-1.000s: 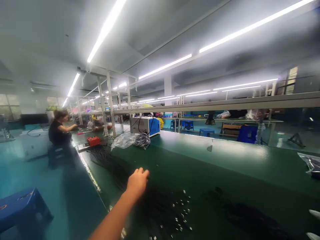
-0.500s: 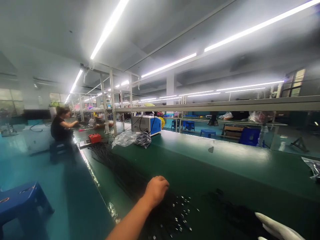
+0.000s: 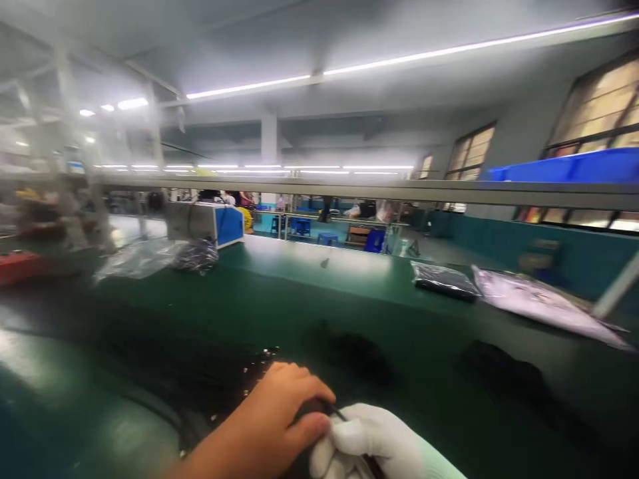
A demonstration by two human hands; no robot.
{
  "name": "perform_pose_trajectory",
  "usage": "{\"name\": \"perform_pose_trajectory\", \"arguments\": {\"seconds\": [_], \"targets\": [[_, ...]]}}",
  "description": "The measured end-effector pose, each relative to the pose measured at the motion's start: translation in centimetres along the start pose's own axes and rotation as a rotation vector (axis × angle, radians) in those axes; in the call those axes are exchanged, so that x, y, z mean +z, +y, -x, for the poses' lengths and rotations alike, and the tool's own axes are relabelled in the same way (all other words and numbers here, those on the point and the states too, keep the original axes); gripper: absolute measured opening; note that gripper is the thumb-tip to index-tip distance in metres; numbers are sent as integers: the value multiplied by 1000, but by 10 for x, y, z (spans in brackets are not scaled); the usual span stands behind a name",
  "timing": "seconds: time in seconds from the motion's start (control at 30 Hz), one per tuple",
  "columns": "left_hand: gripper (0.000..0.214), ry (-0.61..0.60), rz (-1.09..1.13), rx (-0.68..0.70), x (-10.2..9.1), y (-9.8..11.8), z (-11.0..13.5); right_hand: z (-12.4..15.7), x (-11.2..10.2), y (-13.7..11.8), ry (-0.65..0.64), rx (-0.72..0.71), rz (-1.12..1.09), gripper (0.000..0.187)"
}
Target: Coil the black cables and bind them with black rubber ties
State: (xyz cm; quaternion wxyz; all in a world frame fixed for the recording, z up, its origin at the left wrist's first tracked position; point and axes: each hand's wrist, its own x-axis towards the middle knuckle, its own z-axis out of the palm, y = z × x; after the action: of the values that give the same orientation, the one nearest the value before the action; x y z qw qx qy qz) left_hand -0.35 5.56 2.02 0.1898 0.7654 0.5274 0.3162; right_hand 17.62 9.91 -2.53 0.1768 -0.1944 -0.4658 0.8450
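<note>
- The bare left hand (image 3: pixel 272 422) is at the bottom edge, its fingers curled and its thumb pressed onto a thin black cable (image 3: pixel 333 411).
- The right hand (image 3: pixel 372 442), in a white glove, touches the left. Its fingers are closed round the same cable, which runs between the 2 hands just above the green table (image 3: pixel 279 293).
- Just behind the left hand lies a blurred heap of black wires (image 3: pixel 219 372) with small shiny ends.
- Further in, a dark bundle (image 3: pixel 359 352) lies mid-table, with a dark lump (image 3: pixel 504 372) well apart to its right.
- Beyond those, on the right, a flat black packet (image 3: pixel 444 283) lies beside a clear bag (image 3: pixel 539 303).
- On the far left are a red box (image 3: pixel 17 266), a crumpled bag (image 3: pixel 144 258) and, behind it, a blue-and-white machine (image 3: pixel 204 223).
- A grey rail (image 3: pixel 349 189) crosses above the table's far edge, and a blue bin (image 3: pixel 564 167) sits on it at the right.
</note>
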Motion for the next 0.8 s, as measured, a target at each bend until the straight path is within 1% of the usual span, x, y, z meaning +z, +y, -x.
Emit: {"name": "perform_pose_trajectory", "arguments": {"seconds": [0.03, 0.1, 0.17, 0.23, 0.33, 0.43, 0.5, 0.57, 0.6, 0.67, 0.73, 0.77, 0.8], "targets": [[16, -42, 75, -24, 2, 3, 0, 1, -2, 5, -35, -10, -46, 41], [17, -49, 156, -31, 6, 7, -3, 3, -5, 13, -95, -32, -111, 42], [18, -55, 197, 8, 8, 10, -9, 5, -7, 16, -166, -35, -154, 44], [18, -81, 216, 46, 8, 12, -15, 7, -9, 17, -201, -37, -174, 46], [20, -112, 199, 74, 9, 16, -24, 7, -14, 21, -218, -42, -92, 44], [19, -106, 156, 99, 20, 15, -30, 7, -17, 25, -189, -84, -49, 36], [22, -78, 108, 138, 31, 5, -32, 11, -18, 21, -187, -137, -114, 36], [28, -28, -40, 158, 41, -16, -33, 20, -18, 11, -227, -245, -219, 40], [31, 10, -153, 148, 44, -29, -33, 25, -19, 3, -252, -303, -279, 40], [31, 106, -368, 72, 49, -56, -30, 36, -21, -14, -262, -394, -398, 34], [29, 163, -490, 46, 56, -74, -22, 46, -25, -31, -211, -440, -480, 30], [26, 166, -526, 62, 61, -77, -16, 50, -27, -38, -172, -458, -508, 28], [24, 148, -555, 94, 66, -75, -8, 54, -29, -45, -132, -480, -530, 27]]}}
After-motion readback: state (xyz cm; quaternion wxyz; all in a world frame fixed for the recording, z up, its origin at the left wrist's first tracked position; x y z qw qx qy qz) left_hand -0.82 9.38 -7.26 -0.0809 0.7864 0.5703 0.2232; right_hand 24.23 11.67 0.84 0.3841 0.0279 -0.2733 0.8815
